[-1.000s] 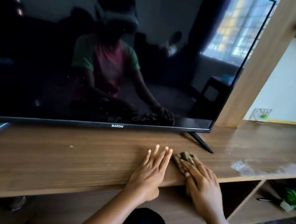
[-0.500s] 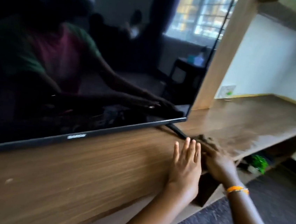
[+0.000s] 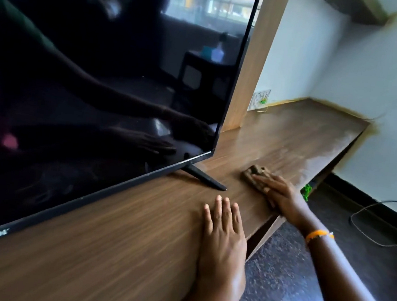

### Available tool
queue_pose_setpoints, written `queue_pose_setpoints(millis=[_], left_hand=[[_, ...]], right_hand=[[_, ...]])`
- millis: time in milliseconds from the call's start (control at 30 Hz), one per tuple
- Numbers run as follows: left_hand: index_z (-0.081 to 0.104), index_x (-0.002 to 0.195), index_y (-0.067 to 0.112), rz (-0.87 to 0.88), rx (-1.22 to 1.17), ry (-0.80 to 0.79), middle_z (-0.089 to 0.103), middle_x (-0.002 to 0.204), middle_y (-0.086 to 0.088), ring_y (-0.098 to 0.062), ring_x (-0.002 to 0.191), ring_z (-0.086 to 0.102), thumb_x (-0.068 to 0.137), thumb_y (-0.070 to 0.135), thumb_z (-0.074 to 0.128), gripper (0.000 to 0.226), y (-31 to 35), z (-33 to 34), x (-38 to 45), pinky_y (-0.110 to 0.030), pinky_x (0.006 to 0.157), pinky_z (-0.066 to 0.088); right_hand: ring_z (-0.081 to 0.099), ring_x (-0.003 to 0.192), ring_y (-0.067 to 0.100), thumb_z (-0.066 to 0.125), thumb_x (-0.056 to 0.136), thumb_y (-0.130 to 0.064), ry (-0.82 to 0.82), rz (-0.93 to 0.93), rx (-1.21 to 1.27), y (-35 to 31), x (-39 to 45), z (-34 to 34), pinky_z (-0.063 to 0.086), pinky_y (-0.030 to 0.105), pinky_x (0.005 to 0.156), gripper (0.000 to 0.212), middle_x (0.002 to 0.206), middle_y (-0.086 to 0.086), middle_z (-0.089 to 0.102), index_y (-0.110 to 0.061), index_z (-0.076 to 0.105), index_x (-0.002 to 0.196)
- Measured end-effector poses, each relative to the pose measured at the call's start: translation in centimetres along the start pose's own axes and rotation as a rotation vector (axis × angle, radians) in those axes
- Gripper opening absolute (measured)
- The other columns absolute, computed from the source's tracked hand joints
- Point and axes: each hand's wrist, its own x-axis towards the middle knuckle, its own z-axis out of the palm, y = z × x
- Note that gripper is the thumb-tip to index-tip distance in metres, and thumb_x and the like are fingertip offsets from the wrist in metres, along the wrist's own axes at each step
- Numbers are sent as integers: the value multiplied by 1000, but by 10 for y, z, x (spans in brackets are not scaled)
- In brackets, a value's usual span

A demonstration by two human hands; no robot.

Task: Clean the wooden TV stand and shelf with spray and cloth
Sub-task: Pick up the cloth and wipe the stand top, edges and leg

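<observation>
Since a second ago my right hand has slid the cloth right, past the TV foot. Its grip is fingers pressed flat on the cloth on the TV stand; left hand rests open-palmed, holding nothing. I'd keep long overlapping strokes toward that hazy patch (residue, probably).
</observation>
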Motion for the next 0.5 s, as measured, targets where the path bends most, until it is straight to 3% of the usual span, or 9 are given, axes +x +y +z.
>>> queue_pose_setpoints(millis=[67, 133, 267, 433, 467, 500], left_hand=[[47, 135, 8, -41, 2, -47, 44, 141, -13, -29, 134, 37, 80, 11, 8, 67, 4, 2, 3, -52, 108, 31], [66, 116, 14, -39, 9, -45, 63, 123, -7, -23, 119, 56, 78, 11, 22, 58, 6, 3, 3, -47, 96, 47], [70, 107, 14, -33, 48, -76, 68, 114, -7, -23, 111, 62, 75, 8, 28, 53, 6, 8, 2, -47, 89, 52], [64, 117, 15, -16, 48, -67, 63, 124, -6, -21, 121, 55, 78, 11, 25, 55, 3, 7, 1, -47, 97, 47], [60, 123, 11, -8, 64, -58, 57, 131, -9, -23, 128, 48, 81, 12, 27, 53, -1, 4, 0, -50, 103, 40], [46, 134, 4, 11, 54, -43, 44, 143, -14, -27, 138, 33, 86, 14, 32, 51, 0, 4, 3, -56, 111, 23]], right_hand=[[32, 140, 23, 51, 94, -12, 19, 168, -47, 26, 22, -11, 22, 38, 118, 42, 150, 7, 37, -23, 50, 134], [23, 144, 20, 45, 96, -23, 39, 321, -132, 43, 39, -16, 17, 37, 120, 44, 155, 2, 28, -32, 42, 139], [12, 147, 16, 38, 98, -31, 25, 430, -241, 32, 45, -12, 12, 38, 120, 45, 158, -5, 17, -38, 34, 142], [17, 146, 18, 44, 97, -28, -120, 57, -241, -38, 18, 13, 14, 29, 118, 46, 156, -5, 23, -37, 35, 141], [19, 145, 17, 45, 97, -28, -133, -38, -237, -52, 11, 21, 17, 30, 118, 45, 156, -4, 25, -37, 36, 140], [20, 145, 16, 45, 97, -29, -131, -105, -239, -61, 5, 26, 18, 31, 118, 46, 155, -5, 26, -37, 35, 140]])
